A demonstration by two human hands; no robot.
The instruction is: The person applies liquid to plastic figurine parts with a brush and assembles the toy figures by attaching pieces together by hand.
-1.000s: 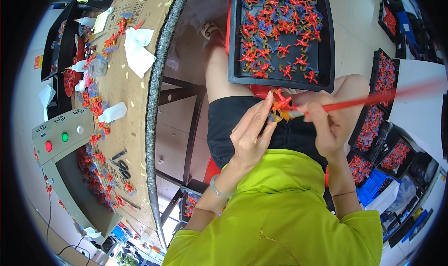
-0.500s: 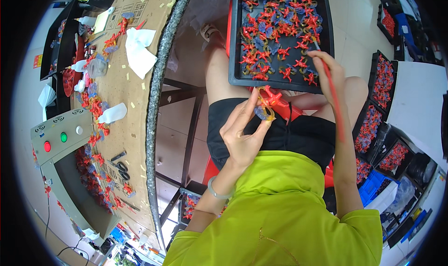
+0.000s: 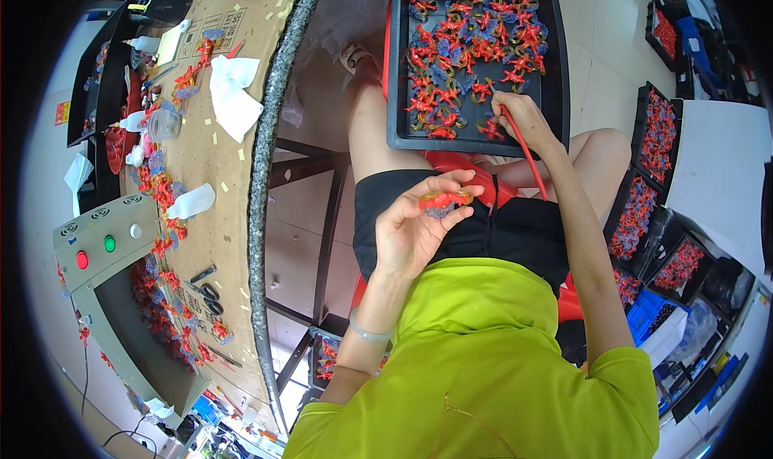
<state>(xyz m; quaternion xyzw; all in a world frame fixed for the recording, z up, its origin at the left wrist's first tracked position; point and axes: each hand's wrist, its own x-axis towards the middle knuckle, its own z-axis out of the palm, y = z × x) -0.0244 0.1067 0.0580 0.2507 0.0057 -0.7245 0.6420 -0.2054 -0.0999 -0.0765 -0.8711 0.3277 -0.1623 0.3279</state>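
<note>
My left hand (image 3: 403,237) is raised over my lap, its thumb and fingers closed round a small red toy figure (image 3: 445,200) with yellow and blue translucent parts. My right hand (image 3: 527,123) grips a thin red-handled brush (image 3: 527,155), whose handle slants down toward my lap. The fingers of that hand are over the near right part of a black tray (image 3: 435,144), and they hide the brush tip. Right beside them lies a blurred red figure (image 3: 489,127); whether they touch it I cannot tell. Many similar figures (image 3: 475,40) fill the tray.
On the left, a cardboard-covered table (image 3: 233,169) bears white tissue (image 3: 235,97), a white squeeze bottle (image 3: 192,202), scissors (image 3: 211,298), more figures and a grey machine (image 3: 105,241) with coloured buttons. Stacked trays of figures (image 3: 660,137) stand on the right.
My left hand has lowered slightly and turned the figure, which now lies sideways. My right hand has moved left and nearer with the brush, whose handle has swung with it.
</note>
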